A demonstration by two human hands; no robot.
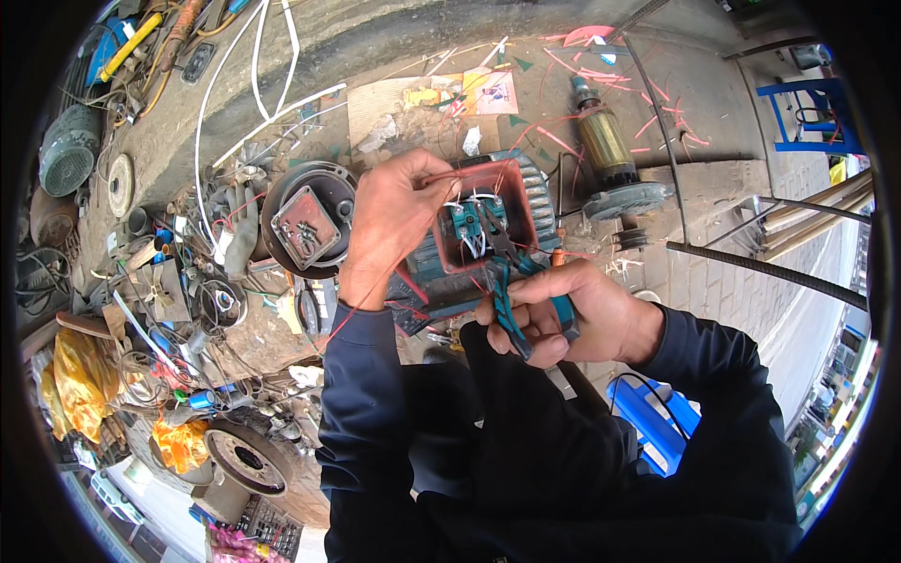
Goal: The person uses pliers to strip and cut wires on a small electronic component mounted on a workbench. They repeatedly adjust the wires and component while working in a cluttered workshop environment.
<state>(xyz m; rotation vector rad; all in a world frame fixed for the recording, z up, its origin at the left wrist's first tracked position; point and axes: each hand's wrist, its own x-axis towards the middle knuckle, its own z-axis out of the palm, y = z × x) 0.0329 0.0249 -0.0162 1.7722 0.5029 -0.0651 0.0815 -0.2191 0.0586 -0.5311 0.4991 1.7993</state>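
Observation:
An electric motor with a finned housing (539, 199) lies in front of me, its reddish terminal box (518, 202) uncovered. Inside sits a green terminal block (465, 221) with white-ended wires and metal studs. My left hand (394, 211) is at the box's left rim, thumb and fingers pinched on a thin red wire (349, 317), which also trails down past my wrist. My right hand (591, 314) grips pliers (505, 305) with teal and black handles. Their dark jaws reach into the box over the block's right side; whether they bite on anything I cannot make out.
Left of the motor stands a round metal housing (272, 208) holding a small square tray (305, 225) of screws. A rotor (605, 141) stands at the upper right, near red sleeving scraps (648, 122). Steel bars (770, 274) cross the right side. Tools and wires clutter the left.

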